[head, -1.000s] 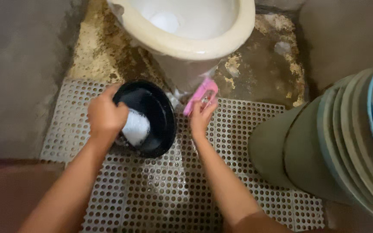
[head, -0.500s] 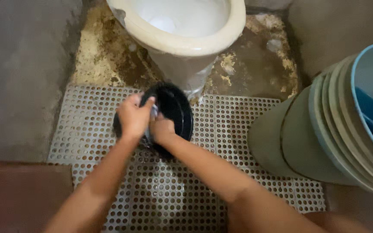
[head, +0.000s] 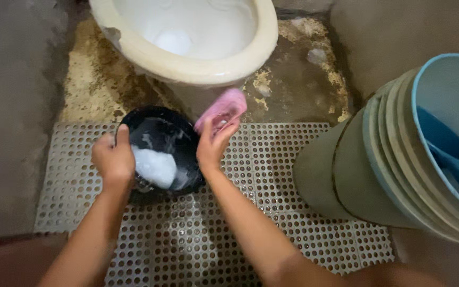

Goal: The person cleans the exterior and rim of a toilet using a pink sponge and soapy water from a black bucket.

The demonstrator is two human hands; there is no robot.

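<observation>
A small black bucket [head: 179,133] with white foam [head: 155,167] inside stands on a perforated grey floor mat [head: 272,159] just in front of a cream toilet bowl [head: 187,58]. My left hand [head: 113,158] grips the bucket's left rim. My right hand [head: 212,144] holds a pink scrub brush [head: 222,109] lifted at the bucket's right rim, close to the toilet's base.
A large grey-green bucket [head: 346,170] with a light blue rim and a blue dipper [head: 447,154] inside stands at the right. Stained bare concrete floor [head: 293,90] lies around the toilet base. Grey walls close in on the left and far right.
Both hands were together inside the black bucket half a second ago. Now my right hand has come out to the right holding the pink brush, and my left hand grips the rim.
</observation>
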